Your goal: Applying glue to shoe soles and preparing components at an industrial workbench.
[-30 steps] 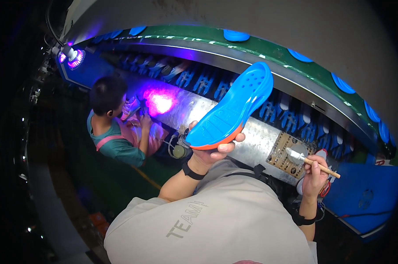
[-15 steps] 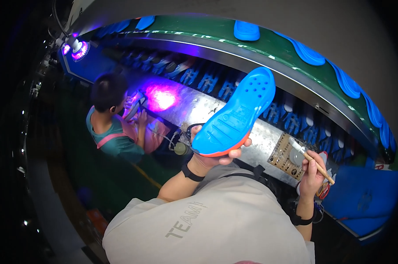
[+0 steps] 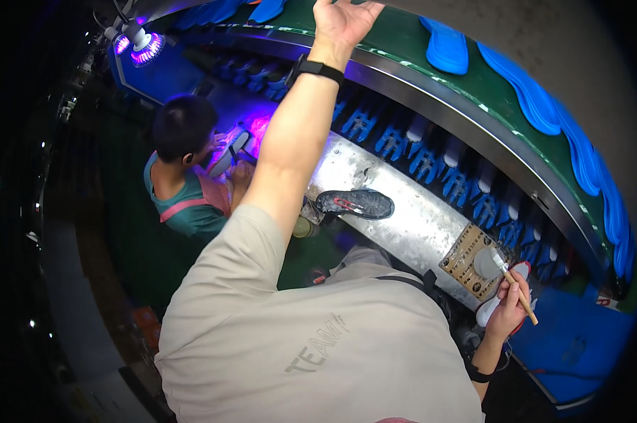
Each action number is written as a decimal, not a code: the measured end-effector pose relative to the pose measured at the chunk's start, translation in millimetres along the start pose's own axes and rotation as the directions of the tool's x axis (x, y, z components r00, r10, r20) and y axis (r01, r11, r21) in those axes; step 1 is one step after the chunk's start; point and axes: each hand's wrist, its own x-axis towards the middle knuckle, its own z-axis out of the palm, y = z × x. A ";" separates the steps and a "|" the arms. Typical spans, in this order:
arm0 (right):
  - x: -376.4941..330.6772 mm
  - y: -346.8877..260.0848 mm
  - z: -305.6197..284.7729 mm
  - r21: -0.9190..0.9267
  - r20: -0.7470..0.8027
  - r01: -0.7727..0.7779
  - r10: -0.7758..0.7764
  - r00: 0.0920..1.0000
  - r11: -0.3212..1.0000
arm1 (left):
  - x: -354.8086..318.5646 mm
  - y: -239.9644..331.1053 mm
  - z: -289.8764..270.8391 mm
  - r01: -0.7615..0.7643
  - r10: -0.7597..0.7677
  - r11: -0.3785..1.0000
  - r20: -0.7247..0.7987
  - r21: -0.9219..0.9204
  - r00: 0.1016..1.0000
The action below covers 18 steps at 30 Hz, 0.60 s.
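My left arm stretches far up, and my left hand (image 3: 343, 20) lies flat with its fingers apart on the green conveyor belt (image 3: 403, 42) at the top edge. It holds nothing, and a blue sole (image 3: 266, 10) lies just to its left. At lower right, my right hand (image 3: 507, 310) grips a thin wooden brush (image 3: 517, 290), whose tip is by a small round pot (image 3: 485, 262) on a brown pad. Beneath that hand lies a white shoe with red trim (image 3: 489, 310). A dark shoe (image 3: 355, 203) rests on the metal bench (image 3: 403, 211).
More blue soles (image 3: 445, 44) ride along the curved belt above a row of blue holders (image 3: 431, 162). A co-worker (image 3: 184, 169) sits at the left and handles a shoe under purple light. A purple lamp (image 3: 146, 46) glows at top left.
My left hand has gone from holding the blue sole in front of me to reaching up onto the belt, and the sole has left it. My right hand still holds the brush.
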 end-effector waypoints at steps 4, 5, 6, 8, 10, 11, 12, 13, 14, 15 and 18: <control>2.3 4.7 -1.6 -0.031 -0.019 -0.031 0.031 0.999 0.999 | 40.9 0.6 -81.2 0.075 0.377 0.243 -0.166 0.967 0.911; 2.3 4.6 -2.7 -0.036 -0.028 -0.052 0.051 0.998 0.998 | 50.0 8.4 -102.0 0.207 0.428 -0.123 -0.137 0.971 0.893; 2.3 5.6 -1.5 -0.027 -0.035 -0.069 0.068 0.997 0.997 | 58.2 14.7 -120.3 0.251 0.403 -0.198 -0.155 0.947 0.902; 2.0 5.9 -1.5 -0.057 -0.037 -0.098 0.096 0.995 0.994 | 64.8 27.5 -156.0 0.333 0.329 -0.328 -0.223 0.884 0.918; 4.9 8.0 -0.7 -0.047 -0.062 -0.062 0.059 0.996 0.997 | 72.3 44.5 -184.1 0.383 0.288 -0.398 -0.283 0.834 0.915; 5.7 8.6 -1.1 -0.098 -0.071 -0.087 0.080 0.994 0.991 | 72.9 52.5 -196.7 0.399 0.278 -0.422 -0.303 0.814 0.912; 5.0 8.4 -2.5 -0.158 -0.097 -0.129 0.114 0.989 0.979 | 73.3 58.5 -207.5 0.405 0.274 -0.441 -0.309 0.801 0.911; 7.5 9.6 -2.4 -0.068 -0.102 -0.136 0.128 0.986 0.988 | 74.2 63.4 -217.1 0.392 0.341 -0.444 -0.252 0.806 0.906; 9.5 10.0 -4.3 0.025 -0.120 -0.135 0.137 0.983 0.991 | 76.5 67.4 -224.9 0.397 0.347 -0.453 -0.253 0.798 0.903; 11.0 10.6 -6.2 0.076 -0.127 -0.131 0.140 0.982 0.988 | 77.8 69.8 -231.8 0.401 0.358 -0.451 -0.250 0.797 0.899; 11.1 10.1 -14.9 0.266 -0.092 -0.087 0.115 0.989 0.960 | 74.1 69.3 -247.0 0.465 0.392 -0.434 -0.303 0.772 0.869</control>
